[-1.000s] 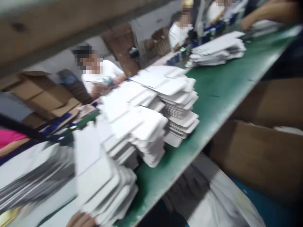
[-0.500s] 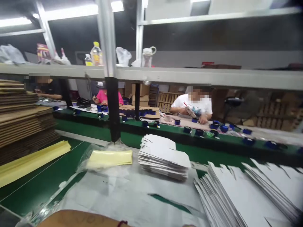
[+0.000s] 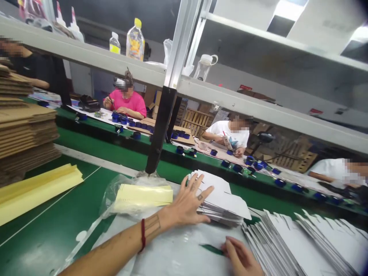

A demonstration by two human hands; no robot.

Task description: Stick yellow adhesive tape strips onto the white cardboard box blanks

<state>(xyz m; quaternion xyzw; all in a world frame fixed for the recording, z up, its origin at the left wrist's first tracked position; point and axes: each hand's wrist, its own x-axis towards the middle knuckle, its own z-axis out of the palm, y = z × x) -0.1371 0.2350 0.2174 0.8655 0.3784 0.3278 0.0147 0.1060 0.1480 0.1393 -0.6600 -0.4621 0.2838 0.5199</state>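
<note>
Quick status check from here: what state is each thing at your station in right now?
Left hand: spread open on the stack
Right hand: open, resting on plastic sheeting
White card blanks: stacked, slightly uneven
Second white blanks: fanned out in rows
Yellow sheets: flat on clear plastic bag
Corrugated cardboard sheets: stacked flat

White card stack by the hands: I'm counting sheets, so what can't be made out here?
Head view:
White card stack: left hand covers part; sheet edges too small to count.
Right hand: wrist cut off by the bottom edge.
Neighbouring stack: cut off by the bottom edge.
</note>
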